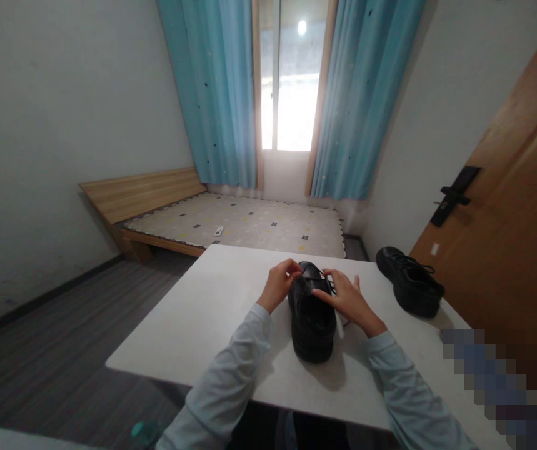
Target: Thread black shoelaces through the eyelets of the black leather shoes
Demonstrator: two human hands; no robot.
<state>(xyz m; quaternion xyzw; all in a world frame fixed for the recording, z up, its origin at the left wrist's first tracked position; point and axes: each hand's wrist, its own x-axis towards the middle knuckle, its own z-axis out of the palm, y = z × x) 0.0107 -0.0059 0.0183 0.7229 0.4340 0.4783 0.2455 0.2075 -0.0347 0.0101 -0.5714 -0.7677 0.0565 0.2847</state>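
A black lace-up shoe (312,322) lies on the white table (212,312), toe toward me. My left hand (280,284) pinches the laces at the shoe's far left side. My right hand (347,300) rests over the right side of the lacing, fingertips on the laces. Both hands meet over the shoe's far end. Light blue sleeves cover both forearms.
A second black shoe (409,281) stands at the table's right edge, near a wooden door (507,237) with a black handle. Behind the table are a low wooden bed (230,222), blue curtains (221,87) and a bright window. Grey floor lies to the left.
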